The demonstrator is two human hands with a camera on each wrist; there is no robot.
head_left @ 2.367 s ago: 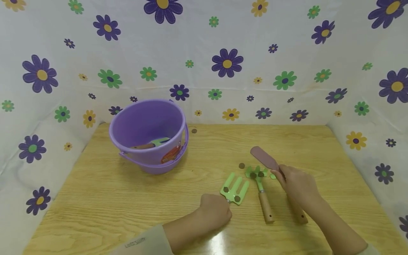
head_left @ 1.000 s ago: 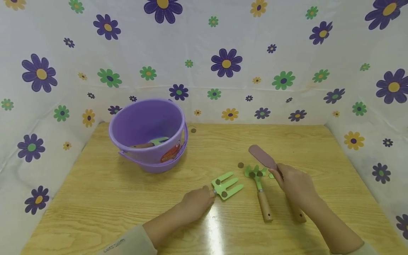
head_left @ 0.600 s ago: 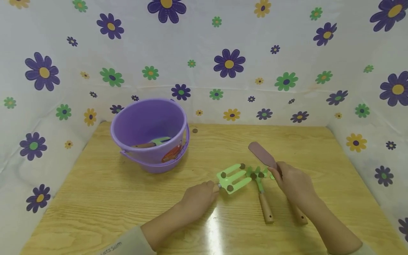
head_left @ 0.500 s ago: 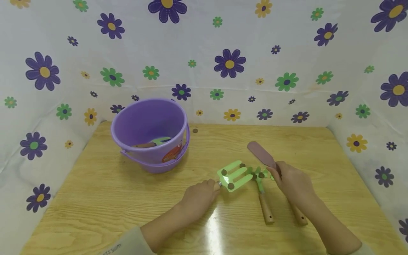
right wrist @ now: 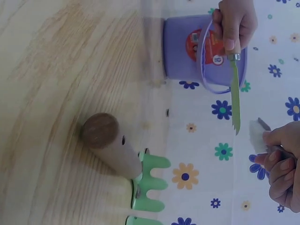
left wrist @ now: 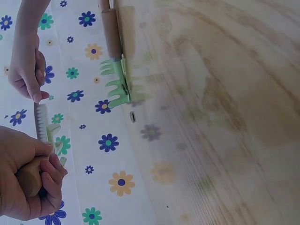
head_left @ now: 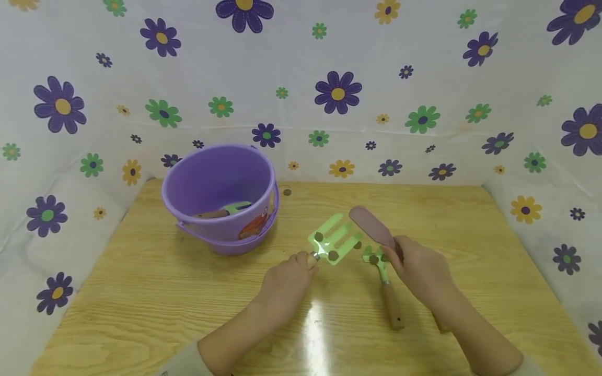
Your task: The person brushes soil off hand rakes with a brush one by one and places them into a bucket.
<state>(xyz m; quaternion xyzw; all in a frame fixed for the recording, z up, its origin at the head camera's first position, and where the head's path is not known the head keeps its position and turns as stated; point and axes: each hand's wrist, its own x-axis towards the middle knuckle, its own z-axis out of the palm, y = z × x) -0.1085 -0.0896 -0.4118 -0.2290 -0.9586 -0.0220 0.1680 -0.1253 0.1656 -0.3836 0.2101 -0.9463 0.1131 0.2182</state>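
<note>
My left hand (head_left: 286, 284) grips the green 3-tined fork (head_left: 324, 247) by its handle; my right hand (head_left: 423, 269) grips the brush (head_left: 373, 225), bristles down, near it, above the table (head_left: 141, 292), forearms angled inward.

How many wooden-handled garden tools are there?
4: the fork in the left hand, the rake on the table, one tool partly behind the right arm, another tool in the bucket, where more may hide.
</note>
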